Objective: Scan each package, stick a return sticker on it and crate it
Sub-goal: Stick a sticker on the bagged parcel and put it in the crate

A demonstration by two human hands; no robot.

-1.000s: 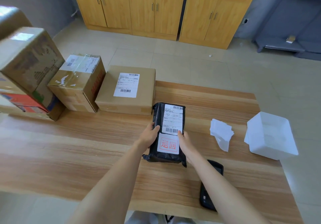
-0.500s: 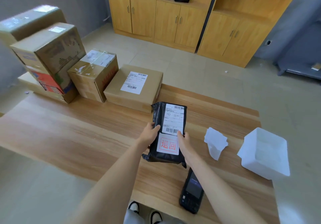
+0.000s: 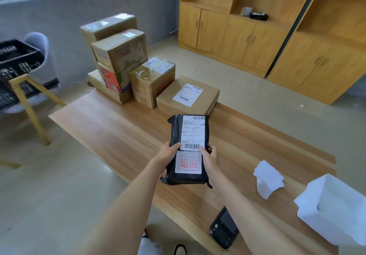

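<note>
Black package [image 3: 188, 136], return sticker [image 3: 188, 162] on, held over bench [image 3: 118, 132] — left hand [image 3: 168, 155] and right hand [image 3: 209, 155] clamped on its sides. Carry level toward crate [image 3: 15, 66] at 10 o'clock — grip firm.

Bare forearms [image 3: 126, 201]; pale trousers [image 3: 147, 247], perhaps; dark shoe [image 3: 179, 250].
</note>
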